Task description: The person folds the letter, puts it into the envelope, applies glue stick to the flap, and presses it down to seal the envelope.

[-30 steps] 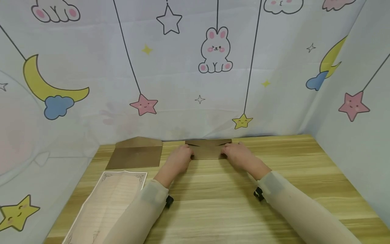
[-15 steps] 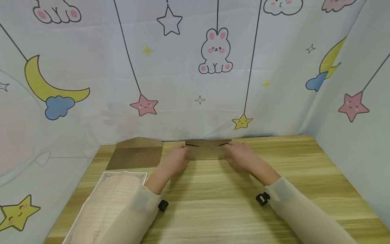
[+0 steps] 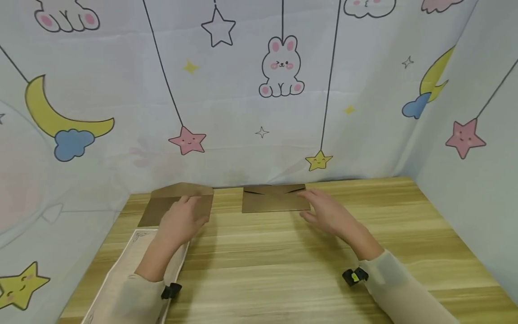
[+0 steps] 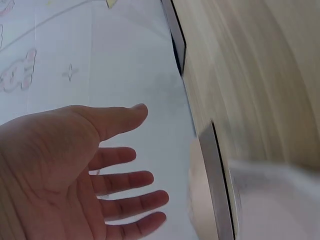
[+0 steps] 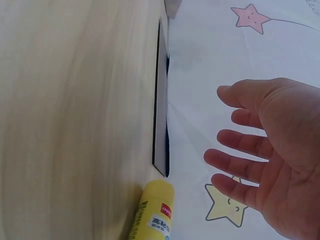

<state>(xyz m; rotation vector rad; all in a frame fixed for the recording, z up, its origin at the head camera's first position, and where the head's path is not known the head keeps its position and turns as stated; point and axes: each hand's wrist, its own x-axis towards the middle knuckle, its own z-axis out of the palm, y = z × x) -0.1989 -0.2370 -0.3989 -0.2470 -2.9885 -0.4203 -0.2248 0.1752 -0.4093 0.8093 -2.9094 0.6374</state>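
A brown envelope [image 3: 275, 204] with its flap folded over lies at the back of the table, against the wall cloth. My right hand [image 3: 325, 211] is just above its right end, fingers loosely spread and holding nothing. To the left, a second brown envelope [image 3: 155, 211] lies with its flap raised. My left hand [image 3: 181, 220] hovers over that envelope's right part, partly hiding it. In the left wrist view the palm is bare and the fingers are extended. A lined letter sheet [image 3: 121, 274] with an ornate border lies under the left forearm.
A yellow glue stick [image 5: 152, 210] shows beside the folded envelope's end in the right wrist view; the head view hides it. White cloth [image 3: 234, 99] printed with stars and rabbits stands behind the wooden table [image 3: 259, 279].
Both hands have let go of the middle envelope's ends. The left hand has moved left over the open-flap envelope; the right has drawn back slightly. The middle envelope has stayed in place.
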